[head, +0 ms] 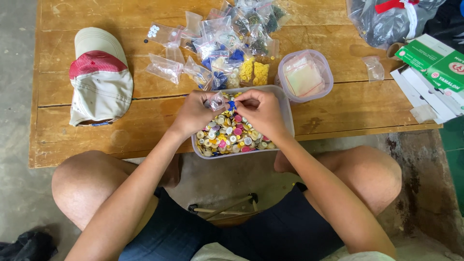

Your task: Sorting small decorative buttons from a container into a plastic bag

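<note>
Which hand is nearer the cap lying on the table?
The left. The left hand is over the near-left part of the button tub, closest to the cap at far left. The right hand is farther right, beyond the small bag both pinch.

Both hands [193,113] [261,111] together, fingers pinched

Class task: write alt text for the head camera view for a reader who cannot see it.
Two hands, left hand and right hand, hold a small clear bag over a plastic tub of mixed coloured buttons on a wooden table. Filled bags and a cap lie behind.
</note>
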